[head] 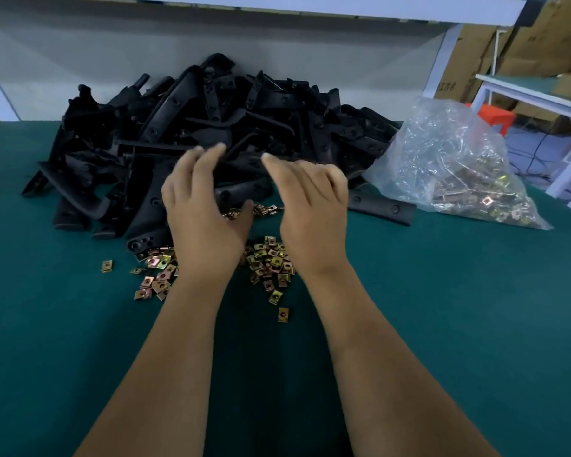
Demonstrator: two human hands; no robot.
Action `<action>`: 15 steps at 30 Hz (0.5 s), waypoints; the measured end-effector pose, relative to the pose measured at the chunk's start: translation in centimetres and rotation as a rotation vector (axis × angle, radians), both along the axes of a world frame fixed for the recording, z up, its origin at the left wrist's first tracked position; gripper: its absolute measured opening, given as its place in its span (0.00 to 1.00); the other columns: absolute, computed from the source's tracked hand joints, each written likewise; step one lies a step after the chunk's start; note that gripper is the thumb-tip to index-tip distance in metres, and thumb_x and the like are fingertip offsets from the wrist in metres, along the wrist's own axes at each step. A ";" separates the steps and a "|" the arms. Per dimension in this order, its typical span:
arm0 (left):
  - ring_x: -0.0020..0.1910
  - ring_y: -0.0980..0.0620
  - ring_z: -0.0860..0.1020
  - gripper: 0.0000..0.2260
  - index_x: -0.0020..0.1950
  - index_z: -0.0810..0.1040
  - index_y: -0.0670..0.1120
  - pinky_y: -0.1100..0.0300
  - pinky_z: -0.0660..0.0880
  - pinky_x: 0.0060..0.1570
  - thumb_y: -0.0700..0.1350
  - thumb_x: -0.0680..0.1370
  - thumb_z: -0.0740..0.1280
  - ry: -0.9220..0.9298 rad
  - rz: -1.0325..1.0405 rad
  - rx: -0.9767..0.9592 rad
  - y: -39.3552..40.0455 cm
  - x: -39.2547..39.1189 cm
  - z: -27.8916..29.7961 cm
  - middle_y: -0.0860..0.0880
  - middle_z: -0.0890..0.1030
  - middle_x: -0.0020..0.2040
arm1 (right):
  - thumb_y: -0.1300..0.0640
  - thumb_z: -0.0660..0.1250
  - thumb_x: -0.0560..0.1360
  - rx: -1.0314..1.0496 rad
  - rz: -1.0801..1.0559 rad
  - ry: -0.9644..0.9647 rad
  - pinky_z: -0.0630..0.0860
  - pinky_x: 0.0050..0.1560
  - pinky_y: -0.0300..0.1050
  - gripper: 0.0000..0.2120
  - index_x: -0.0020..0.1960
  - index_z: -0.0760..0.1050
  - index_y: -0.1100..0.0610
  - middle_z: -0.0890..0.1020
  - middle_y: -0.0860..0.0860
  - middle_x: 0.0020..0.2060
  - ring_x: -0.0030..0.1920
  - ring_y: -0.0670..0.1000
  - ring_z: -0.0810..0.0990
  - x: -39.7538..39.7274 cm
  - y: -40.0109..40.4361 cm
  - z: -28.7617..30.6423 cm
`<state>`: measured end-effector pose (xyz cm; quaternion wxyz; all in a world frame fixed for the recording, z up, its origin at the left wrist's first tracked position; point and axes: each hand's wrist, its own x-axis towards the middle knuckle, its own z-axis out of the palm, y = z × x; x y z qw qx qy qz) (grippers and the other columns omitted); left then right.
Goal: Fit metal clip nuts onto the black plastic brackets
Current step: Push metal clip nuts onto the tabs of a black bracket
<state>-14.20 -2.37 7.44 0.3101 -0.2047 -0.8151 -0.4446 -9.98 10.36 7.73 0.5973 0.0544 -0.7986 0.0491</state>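
Observation:
A big heap of black plastic brackets (211, 127) lies on the green table (442, 308) at the back. Several loose gold-coloured metal clip nuts (271, 258) are scattered in front of the heap. My left hand (201, 206) reaches over the nuts to the front of the heap, its fingers loosely spread, and some clip nuts show under its palm. My right hand (307, 206) hovers beside it, fingers relaxed and slightly bent, above the nuts and the heap's front edge. Neither hand plainly holds anything.
A clear plastic bag (452, 166) with more clip nuts lies to the right of the heap. A white shelf frame (442, 61) stands behind the table. Cardboard boxes (541, 44) and another white table (541, 94) are at the far right.

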 end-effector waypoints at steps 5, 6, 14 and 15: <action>0.51 0.53 0.75 0.07 0.59 0.78 0.47 0.63 0.71 0.50 0.43 0.83 0.62 -0.214 0.153 0.191 -1.5 -1.2 -0.1 0.49 0.77 0.55 | 0.66 0.63 0.78 -0.160 -0.077 0.046 0.59 0.72 0.54 0.20 0.70 0.70 0.56 0.76 0.54 0.67 0.69 0.53 0.71 0.0 -1.0 0.2; 0.46 0.56 0.74 0.05 0.57 0.77 0.47 0.66 0.70 0.47 0.43 0.83 0.62 -0.274 0.154 0.311 -1.6 -1.4 0.0 0.50 0.77 0.51 | 0.66 0.64 0.77 -0.251 -0.046 -0.008 0.60 0.71 0.53 0.20 0.69 0.71 0.58 0.76 0.55 0.66 0.67 0.55 0.71 0.2 -0.6 0.2; 0.45 0.51 0.84 0.10 0.61 0.72 0.43 0.62 0.80 0.42 0.34 0.81 0.64 -0.757 -0.472 1.231 -1.2 -1.6 0.9 0.46 0.82 0.53 | 0.40 0.62 0.76 -0.193 0.002 -1.069 0.67 0.61 0.53 0.22 0.62 0.76 0.54 0.76 0.53 0.58 0.62 0.56 0.69 -0.2 -2.9 -0.6; 0.44 0.52 0.84 0.11 0.62 0.72 0.44 0.62 0.80 0.41 0.34 0.81 0.64 -0.771 -0.506 1.226 -1.0 -1.6 0.9 0.46 0.83 0.52 | 0.40 0.63 0.76 -0.131 -0.020 -1.089 0.66 0.62 0.53 0.23 0.64 0.75 0.55 0.74 0.53 0.60 0.63 0.57 0.67 -0.4 -3.5 -0.8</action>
